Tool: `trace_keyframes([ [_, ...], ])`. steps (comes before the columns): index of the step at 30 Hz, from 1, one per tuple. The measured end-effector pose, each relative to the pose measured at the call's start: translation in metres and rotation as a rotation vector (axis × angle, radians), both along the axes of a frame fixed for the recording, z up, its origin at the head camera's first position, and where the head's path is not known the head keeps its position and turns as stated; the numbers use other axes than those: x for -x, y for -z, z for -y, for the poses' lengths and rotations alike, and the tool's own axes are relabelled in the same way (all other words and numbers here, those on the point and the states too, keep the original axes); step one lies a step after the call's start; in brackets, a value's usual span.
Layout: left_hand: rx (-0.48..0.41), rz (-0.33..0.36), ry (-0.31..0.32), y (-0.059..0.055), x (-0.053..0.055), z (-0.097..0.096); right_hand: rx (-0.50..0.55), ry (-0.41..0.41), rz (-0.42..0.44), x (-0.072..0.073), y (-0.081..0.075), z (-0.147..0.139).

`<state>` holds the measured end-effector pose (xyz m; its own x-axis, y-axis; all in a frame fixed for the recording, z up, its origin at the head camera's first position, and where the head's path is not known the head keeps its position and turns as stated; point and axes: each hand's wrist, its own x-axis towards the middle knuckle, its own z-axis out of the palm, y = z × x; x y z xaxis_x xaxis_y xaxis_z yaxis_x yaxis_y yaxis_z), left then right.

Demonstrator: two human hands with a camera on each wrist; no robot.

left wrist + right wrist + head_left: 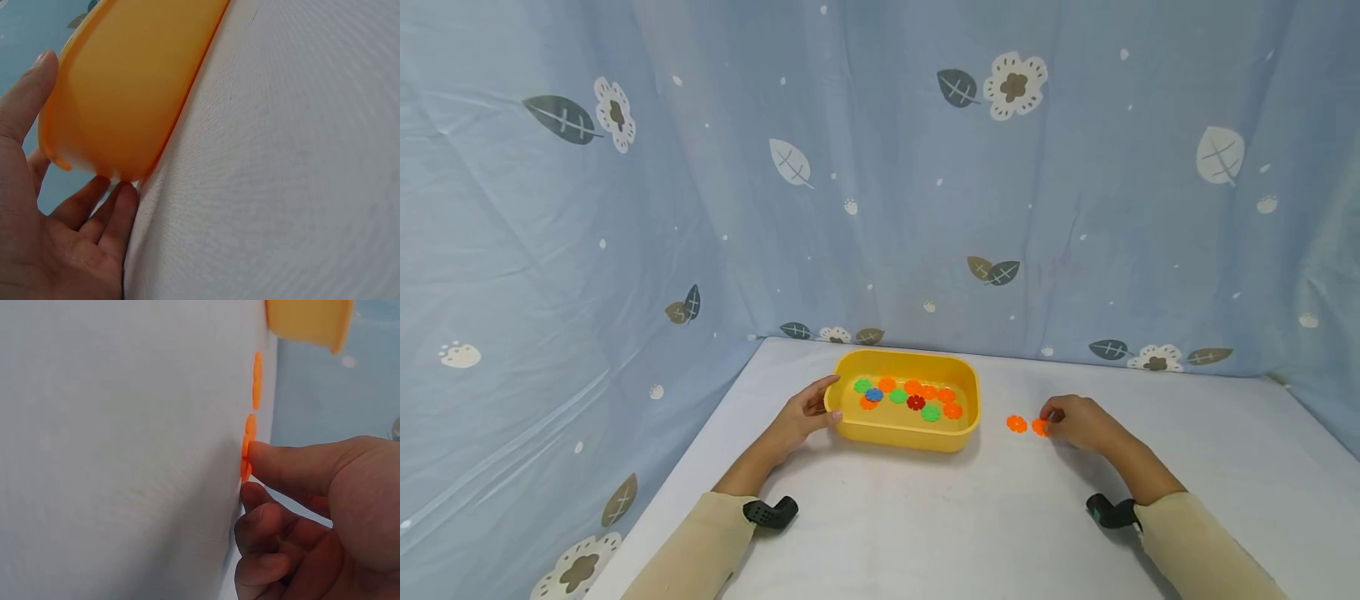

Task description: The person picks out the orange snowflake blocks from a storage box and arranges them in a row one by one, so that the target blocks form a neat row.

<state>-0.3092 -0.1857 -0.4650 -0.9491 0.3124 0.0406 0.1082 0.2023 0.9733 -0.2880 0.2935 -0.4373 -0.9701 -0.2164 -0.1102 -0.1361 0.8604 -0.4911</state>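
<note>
**Beige sleeves (692, 542) foremost, petalled discs beyond**

Black wrist device (771, 512) at the left cuff, then the left hand (801, 412), its thumb and bent fingers gripping the left end of a yellow tray (887, 432). Inside, scattered over the tray's floor, lie a blue disc (874, 394), a red disc (916, 402), green discs (931, 413) and several orange ones. Right of the tray, a loose orange disc (1017, 424) lies flat on the white table (925, 525). Just beside it, the right hand (1078, 421) has thumb and forefinger pinching another orange disc (1040, 427), low against the cloth.

The step in hand looks like getting hold of that second disc while the tray is steadied. The next move seems to call for a firm fingertip pinch, clear of the neighbouring disc.
</note>
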Motion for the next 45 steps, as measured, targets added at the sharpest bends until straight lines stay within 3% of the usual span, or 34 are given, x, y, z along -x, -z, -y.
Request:
trace_keyframes([
  [9, 0.015, 0.001, -0.021, 0.001, 0.003, 0.002, -0.134, -0.066, 0.007, 0.018, -0.018, 0.017],
  [16, 0.014, -0.001, -0.005, 0.001, 0.002, 0.003, -0.165, -0.115, -0.040, 0.023, -0.050, 0.065],
  [21, 0.018, 0.013, 0.011, 0.000, 0.002, 0.002, -0.162, -0.196, -0.103, 0.022, -0.061, 0.097],
  [25, 0.021, 0.026, 0.036, -0.006, -0.002, -0.001, -0.120, -0.244, -0.118, 0.023, -0.060, 0.116],
  [31, 0.013, 0.021, 0.051, -0.028, -0.017, -0.005, -0.078, -0.298, -0.161, 0.028, -0.050, 0.133],
  [36, -0.002, -0.009, 0.039, -0.025, -0.019, -0.005, -0.048, -0.270, -0.122, 0.028, -0.045, 0.149],
  [41, -0.001, 0.011, 0.041, -0.026, -0.018, -0.004, -0.224, -0.307, -0.134, 0.025, -0.040, 0.168],
  [45, 0.014, 0.031, 0.031, -0.015, -0.008, -0.003, -0.337, -0.342, -0.156, 0.024, -0.032, 0.177],
])
